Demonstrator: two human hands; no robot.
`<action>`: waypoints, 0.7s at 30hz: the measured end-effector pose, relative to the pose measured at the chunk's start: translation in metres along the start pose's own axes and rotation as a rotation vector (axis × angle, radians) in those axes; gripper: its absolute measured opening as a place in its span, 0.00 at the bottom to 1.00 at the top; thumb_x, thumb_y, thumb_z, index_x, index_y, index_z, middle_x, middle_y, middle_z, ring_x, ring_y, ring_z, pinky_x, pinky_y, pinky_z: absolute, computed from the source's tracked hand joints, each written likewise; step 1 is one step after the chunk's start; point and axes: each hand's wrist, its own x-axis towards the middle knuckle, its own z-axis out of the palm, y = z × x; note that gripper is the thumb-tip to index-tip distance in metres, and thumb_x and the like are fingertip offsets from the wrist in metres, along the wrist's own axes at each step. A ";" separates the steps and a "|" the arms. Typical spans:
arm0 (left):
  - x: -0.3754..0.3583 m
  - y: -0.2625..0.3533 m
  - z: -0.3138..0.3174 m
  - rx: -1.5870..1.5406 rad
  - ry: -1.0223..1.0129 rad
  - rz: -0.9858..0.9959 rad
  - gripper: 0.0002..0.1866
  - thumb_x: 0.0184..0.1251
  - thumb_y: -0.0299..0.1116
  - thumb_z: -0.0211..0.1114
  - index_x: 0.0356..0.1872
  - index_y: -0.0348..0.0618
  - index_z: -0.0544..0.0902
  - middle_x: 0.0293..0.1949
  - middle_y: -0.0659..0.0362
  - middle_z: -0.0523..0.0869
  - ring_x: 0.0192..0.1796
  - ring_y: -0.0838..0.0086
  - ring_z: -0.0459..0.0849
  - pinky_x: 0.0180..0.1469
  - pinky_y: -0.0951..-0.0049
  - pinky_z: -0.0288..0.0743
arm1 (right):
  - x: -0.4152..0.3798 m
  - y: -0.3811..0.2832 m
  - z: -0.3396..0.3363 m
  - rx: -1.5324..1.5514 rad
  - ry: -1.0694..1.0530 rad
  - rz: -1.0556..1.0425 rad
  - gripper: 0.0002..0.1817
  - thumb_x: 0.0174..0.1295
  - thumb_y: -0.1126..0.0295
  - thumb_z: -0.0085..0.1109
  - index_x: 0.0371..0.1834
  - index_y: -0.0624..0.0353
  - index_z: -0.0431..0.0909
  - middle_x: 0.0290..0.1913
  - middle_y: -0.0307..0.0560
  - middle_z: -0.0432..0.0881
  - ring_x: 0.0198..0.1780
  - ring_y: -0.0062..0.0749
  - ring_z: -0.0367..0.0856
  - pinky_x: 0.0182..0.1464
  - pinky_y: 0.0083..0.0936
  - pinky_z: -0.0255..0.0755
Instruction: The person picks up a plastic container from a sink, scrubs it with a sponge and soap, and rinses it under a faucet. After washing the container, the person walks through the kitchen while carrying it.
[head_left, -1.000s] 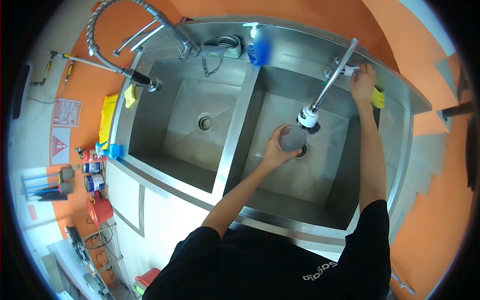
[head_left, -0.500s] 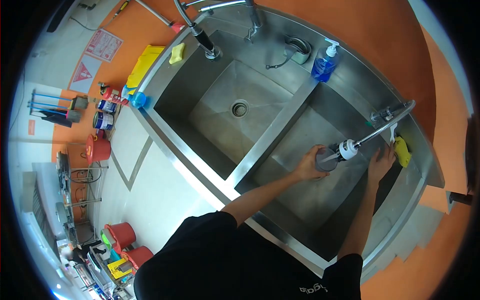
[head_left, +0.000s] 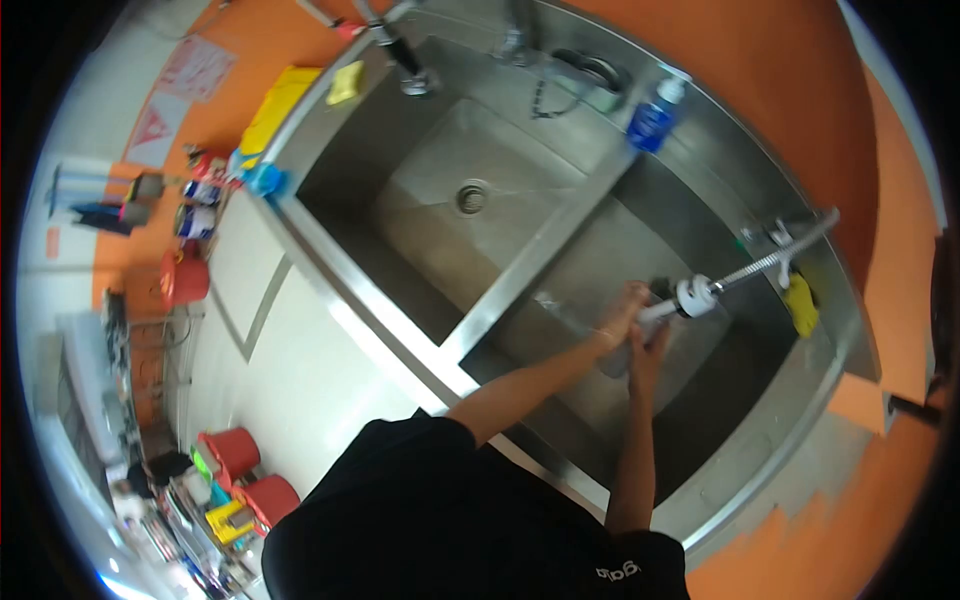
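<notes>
Water runs in a white stream from the spray-hose tap [head_left: 696, 297] over the right-hand sink basin. Under it my left hand [head_left: 622, 312] is closed around a clear cup [head_left: 654, 312], which is blurred and partly covered by the fingers. My right hand [head_left: 648, 358] is beside the left one, just below the stream, its fingers curved against the cup. Both hands are inside the basin, above its floor.
A metal divider [head_left: 545, 255] separates this basin from the left basin [head_left: 425, 220]. A blue soap bottle [head_left: 653, 118] stands on the back ledge beside a caddy [head_left: 590, 80]. A yellow cloth [head_left: 801, 304] lies at right, and a yellow sponge [head_left: 345, 83] sits at the far left.
My right hand has left the basin's right edge near the yellow cloth and come left to the cup. Water now runs from the tap. The view has shifted slightly.
</notes>
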 end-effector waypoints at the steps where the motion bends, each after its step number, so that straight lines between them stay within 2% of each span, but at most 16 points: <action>1: 0.002 0.001 0.000 -0.026 0.096 -0.093 0.31 0.64 0.59 0.47 0.59 0.44 0.66 0.51 0.49 0.76 0.56 0.61 0.72 0.58 0.63 0.62 | 0.003 0.001 0.002 0.045 -0.016 0.040 0.33 0.60 0.63 0.56 0.64 0.65 0.54 0.61 0.52 0.63 0.61 0.36 0.63 0.61 0.30 0.57; 3: -0.005 0.020 -0.011 0.582 0.045 -0.212 0.37 0.63 0.64 0.38 0.58 0.41 0.68 0.54 0.45 0.74 0.58 0.53 0.69 0.60 0.62 0.59 | 0.004 0.011 0.009 0.014 0.026 0.096 0.31 0.60 0.58 0.55 0.62 0.63 0.59 0.59 0.49 0.67 0.60 0.33 0.65 0.61 0.28 0.58; 4: -0.011 0.013 -0.014 0.638 0.087 -0.173 0.36 0.64 0.62 0.41 0.58 0.40 0.68 0.55 0.44 0.72 0.59 0.51 0.67 0.61 0.61 0.59 | 0.003 0.002 0.015 0.002 0.050 0.100 0.31 0.60 0.58 0.55 0.62 0.63 0.59 0.59 0.49 0.67 0.60 0.33 0.65 0.61 0.28 0.58; 6: -0.026 -0.006 -0.024 0.696 0.118 -0.143 0.34 0.64 0.60 0.44 0.59 0.39 0.68 0.56 0.42 0.71 0.61 0.49 0.65 0.61 0.61 0.58 | 0.003 -0.020 0.028 0.511 0.107 0.583 0.27 0.61 0.53 0.51 0.57 0.61 0.66 0.54 0.45 0.72 0.55 0.31 0.69 0.58 0.26 0.61; 7: -0.033 -0.014 -0.029 0.733 0.136 0.000 0.33 0.64 0.57 0.47 0.59 0.38 0.68 0.58 0.42 0.70 0.62 0.49 0.64 0.62 0.61 0.57 | 0.007 -0.011 0.026 0.511 0.126 0.587 0.27 0.61 0.53 0.51 0.57 0.61 0.66 0.54 0.45 0.72 0.55 0.31 0.69 0.58 0.26 0.61; 8: -0.039 -0.021 -0.034 0.767 0.149 0.144 0.32 0.64 0.55 0.49 0.59 0.38 0.68 0.59 0.42 0.68 0.62 0.50 0.63 0.62 0.61 0.57 | 0.012 0.004 0.026 0.627 0.024 0.632 0.29 0.63 0.49 0.46 0.59 0.60 0.64 0.54 0.45 0.72 0.55 0.34 0.69 0.57 0.29 0.63; 9: -0.044 -0.026 -0.039 0.764 0.126 0.133 0.32 0.64 0.55 0.49 0.59 0.38 0.68 0.59 0.42 0.68 0.62 0.50 0.63 0.62 0.61 0.57 | 0.015 0.014 0.023 0.741 -0.077 0.678 0.31 0.64 0.46 0.42 0.61 0.60 0.61 0.54 0.45 0.72 0.55 0.38 0.70 0.56 0.32 0.64; 11: -0.061 -0.035 -0.048 0.729 -0.016 -0.013 0.36 0.66 0.53 0.49 0.66 0.34 0.56 0.63 0.42 0.63 0.67 0.52 0.56 0.68 0.63 0.47 | 0.012 0.020 0.022 0.678 -0.092 0.654 0.29 0.65 0.47 0.42 0.59 0.58 0.65 0.52 0.45 0.73 0.53 0.36 0.71 0.54 0.32 0.67; 12: -0.072 -0.033 -0.048 0.724 -0.039 -0.029 0.36 0.66 0.53 0.49 0.66 0.34 0.56 0.63 0.42 0.63 0.67 0.52 0.56 0.68 0.63 0.47 | 0.009 0.037 0.020 0.701 -0.147 0.614 0.29 0.65 0.47 0.42 0.59 0.59 0.64 0.52 0.46 0.72 0.53 0.36 0.71 0.54 0.32 0.67; 13: -0.081 -0.025 -0.045 0.449 -0.017 -0.096 0.37 0.66 0.52 0.49 0.66 0.34 0.54 0.63 0.44 0.62 0.68 0.55 0.56 0.68 0.64 0.47 | 0.005 0.039 0.018 0.722 -0.205 0.571 0.29 0.65 0.48 0.41 0.60 0.59 0.62 0.52 0.46 0.72 0.52 0.36 0.71 0.54 0.32 0.67; 14: -0.087 -0.016 -0.042 0.176 0.012 -0.158 0.37 0.66 0.52 0.49 0.67 0.35 0.53 0.64 0.47 0.61 0.68 0.58 0.56 0.68 0.65 0.47 | -0.001 0.041 0.021 0.694 -0.086 0.570 0.30 0.64 0.50 0.45 0.62 0.60 0.58 0.54 0.47 0.70 0.52 0.36 0.71 0.53 0.31 0.67; 15: -0.090 -0.008 -0.039 0.174 0.002 -0.163 0.37 0.66 0.52 0.49 0.67 0.35 0.53 0.64 0.47 0.61 0.68 0.58 0.56 0.68 0.65 0.47 | -0.002 0.036 0.024 0.692 -0.074 0.570 0.30 0.64 0.50 0.45 0.62 0.60 0.58 0.54 0.47 0.70 0.52 0.36 0.71 0.53 0.31 0.67; 17: -0.091 0.003 -0.038 -0.073 0.127 -0.357 0.36 0.66 0.51 0.51 0.67 0.36 0.54 0.64 0.50 0.62 0.67 0.65 0.57 0.67 0.70 0.48 | -0.001 0.020 0.030 0.301 0.093 0.515 0.36 0.57 0.54 0.56 0.61 0.65 0.55 0.56 0.52 0.66 0.55 0.35 0.67 0.58 0.29 0.60; 19: -0.085 -0.012 -0.045 -0.065 0.119 -0.335 0.36 0.66 0.51 0.52 0.66 0.37 0.55 0.64 0.51 0.62 0.67 0.67 0.58 0.66 0.72 0.50 | -0.007 -0.014 0.032 0.219 0.133 0.463 0.38 0.55 0.55 0.58 0.62 0.65 0.54 0.57 0.53 0.65 0.57 0.36 0.66 0.59 0.29 0.59; 21: -0.080 -0.025 -0.050 -0.056 0.113 -0.309 0.36 0.65 0.51 0.52 0.66 0.37 0.56 0.63 0.51 0.63 0.66 0.68 0.59 0.65 0.75 0.51 | -0.009 -0.019 0.032 0.140 0.170 0.408 0.39 0.53 0.56 0.61 0.62 0.65 0.52 0.57 0.54 0.63 0.58 0.36 0.64 0.59 0.29 0.59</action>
